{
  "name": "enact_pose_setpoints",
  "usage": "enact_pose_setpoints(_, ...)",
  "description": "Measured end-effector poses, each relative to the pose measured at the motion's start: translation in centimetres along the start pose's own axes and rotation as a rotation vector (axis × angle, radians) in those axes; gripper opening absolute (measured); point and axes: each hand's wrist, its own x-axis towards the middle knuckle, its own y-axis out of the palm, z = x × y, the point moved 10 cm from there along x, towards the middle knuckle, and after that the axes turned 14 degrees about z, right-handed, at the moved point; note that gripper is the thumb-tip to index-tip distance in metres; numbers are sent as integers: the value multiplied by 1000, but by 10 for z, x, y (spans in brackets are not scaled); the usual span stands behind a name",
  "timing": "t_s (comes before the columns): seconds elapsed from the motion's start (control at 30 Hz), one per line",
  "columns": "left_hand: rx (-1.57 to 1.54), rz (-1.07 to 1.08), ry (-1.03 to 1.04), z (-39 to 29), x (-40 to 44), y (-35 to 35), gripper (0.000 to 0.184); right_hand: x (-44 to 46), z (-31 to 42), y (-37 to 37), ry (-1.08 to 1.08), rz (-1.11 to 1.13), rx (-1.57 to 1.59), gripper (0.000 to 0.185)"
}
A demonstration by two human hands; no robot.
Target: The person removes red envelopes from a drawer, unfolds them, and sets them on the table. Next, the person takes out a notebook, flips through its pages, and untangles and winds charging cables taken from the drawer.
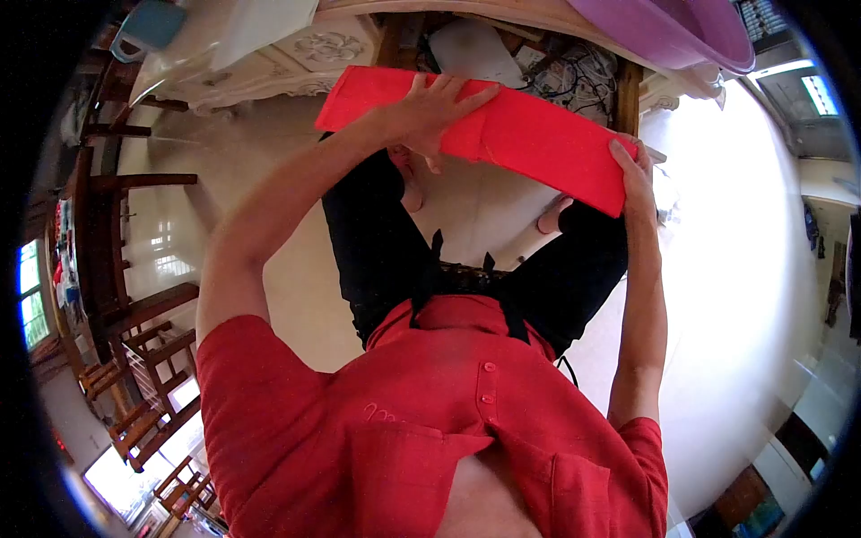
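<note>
1 red strip (547, 134), perhaps 2 overlapped | left hand (435, 112): fingers spread atop | right hand (636, 172): gripping end

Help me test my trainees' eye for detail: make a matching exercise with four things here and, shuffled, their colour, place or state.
1. Left hand
2. Right hand
3. Basin
4. Cables

A. Purple
B. Gripping the end of the red piece
C. Tangled in a recess
D. Spread across the red piece

Pairs: 1-D, 2-B, 3-A, 4-C
</note>
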Motion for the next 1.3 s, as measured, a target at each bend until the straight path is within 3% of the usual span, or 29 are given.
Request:
enact_pose_setpoints(0.3, -32, -247, 15, -8, -5, -7, 120, 6, 13, 18, 2, 56, -52, 27)
enact_pose_setpoints(0.63, 39, -287, -37, -9, -9, -8, 111, 9, 6, 9, 11, -8, -63, 25)
enact_pose_setpoints(0.7, -16, -366, 37, -18, -18, -16, 105, 8, 1, 12, 44, 7, -28, 25)
enact_pose_setpoints(1.03, 66, -181, -88, -14, -4, -3, 102, -2, -12, 10, -1, -64, 25, 23)
enact_pose_setpoints(1.13, 36, -294, -85, -15, -15, -15, 100, -3, -14, 12, -31, -70, 91, 24)
enact_pose_setpoints(1.23, 90, -489, -265, -22, -45, -31, 91, -10, -26, 8, -42, -130, 170, 25)
enact_pose_setpoints(1.3, -281, -792, -389, -13, -85, -29, 71, -14, -31, 9, -37, -152, 198, 26)
